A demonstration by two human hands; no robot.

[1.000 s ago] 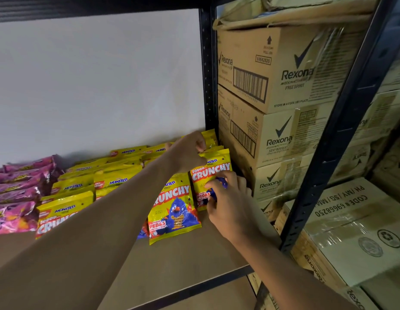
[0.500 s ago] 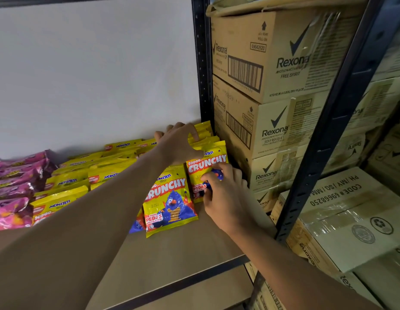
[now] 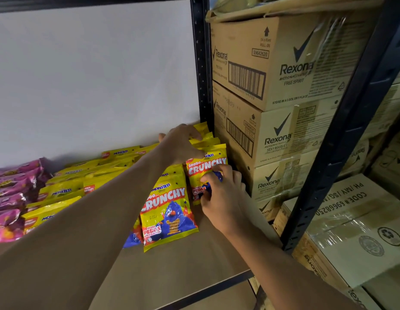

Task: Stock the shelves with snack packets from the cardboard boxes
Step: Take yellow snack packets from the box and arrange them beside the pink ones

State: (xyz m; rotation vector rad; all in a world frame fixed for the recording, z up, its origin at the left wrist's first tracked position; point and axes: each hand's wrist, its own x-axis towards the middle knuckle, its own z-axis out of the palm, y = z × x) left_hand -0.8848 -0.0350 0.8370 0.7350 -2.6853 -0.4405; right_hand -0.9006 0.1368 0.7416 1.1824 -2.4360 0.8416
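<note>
Yellow Monster Crunchy snack packets stand in rows on the brown shelf board (image 3: 183,262). My right hand (image 3: 219,193) pinches the front packet (image 3: 205,166) of the rightmost row by its lower part. My left hand (image 3: 181,144) reaches over the tops of the packets behind it, fingers curled on their upper edges. Another Crunchy packet (image 3: 170,209) leans upright at the front of the neighbouring row, untouched. More yellow packets (image 3: 67,189) lie overlapped toward the left.
Pink snack packets (image 3: 8,198) fill the shelf's far left. A dark metal upright (image 3: 202,63) stands right behind the packets. Stacked Rexona cardboard boxes (image 3: 279,70) sit on the adjoining rack to the right, behind another post (image 3: 337,139). A white wall backs the shelf.
Both hands stayed on the rightmost row of packets. My left hand crept a little further over the packet tops, while my right hand keeps its grip on the front packet.
</note>
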